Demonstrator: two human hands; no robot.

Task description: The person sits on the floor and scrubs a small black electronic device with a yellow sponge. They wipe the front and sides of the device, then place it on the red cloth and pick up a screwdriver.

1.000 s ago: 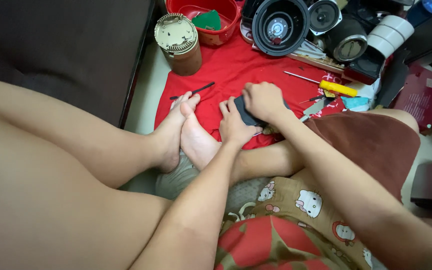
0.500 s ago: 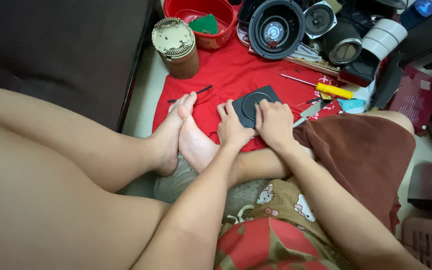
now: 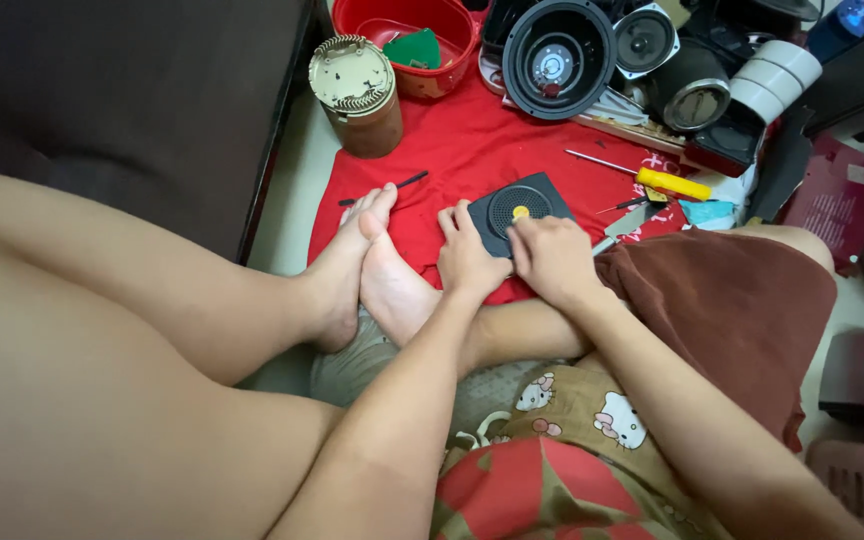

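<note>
The square black plastic speaker panel with a round grille and yellow centre (image 3: 520, 208) now lies face up on the red cloth (image 3: 472, 150), where a second ago it was mostly hidden under the fingers. Both hands have slid toward its near edge: the left hand (image 3: 470, 258) rests flat with fingers spread at its left corner, the right hand (image 3: 552, 255) curls over the near right side, fingertips pressing the rim. The panel looks freshly turned and steadied. A yellow-handled screwdriver (image 3: 642, 176) lies untouched just beyond.
</note>
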